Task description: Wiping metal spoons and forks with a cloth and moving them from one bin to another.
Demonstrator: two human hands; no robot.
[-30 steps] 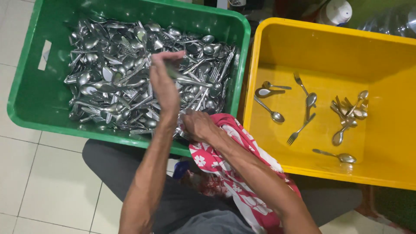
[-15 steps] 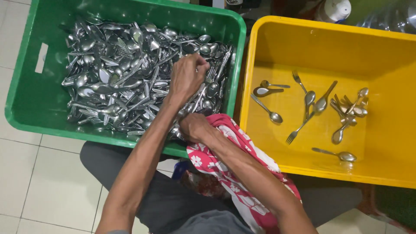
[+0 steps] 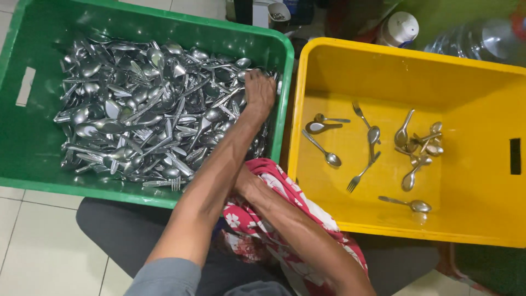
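Observation:
A green plastic crate (image 3: 33, 159) holds a heap of several steel spoons and forks (image 3: 142, 109). My left hand (image 3: 258, 92) reaches across it and presses down into the cutlery by the crate's right wall, its fingertips buried among the spoons. My right hand (image 3: 245, 186) sits below, mostly hidden under my left forearm, closed on a red floral cloth (image 3: 285, 203) draped over my lap. To the right, a yellow crate (image 3: 482, 219) holds several scattered spoons (image 3: 416, 145) and forks (image 3: 361, 172).
The crates stand side by side on a pale tiled floor (image 3: 44, 246). Behind the yellow crate are a white-capped container (image 3: 399, 27) and a large clear water bottle (image 3: 476, 38). My knees in dark trousers (image 3: 126, 230) lie under the green crate's near edge.
My left hand swung from above the pile's middle down to the green crate's right end. One more spoon has landed in the yellow crate. The view has shifted slightly.

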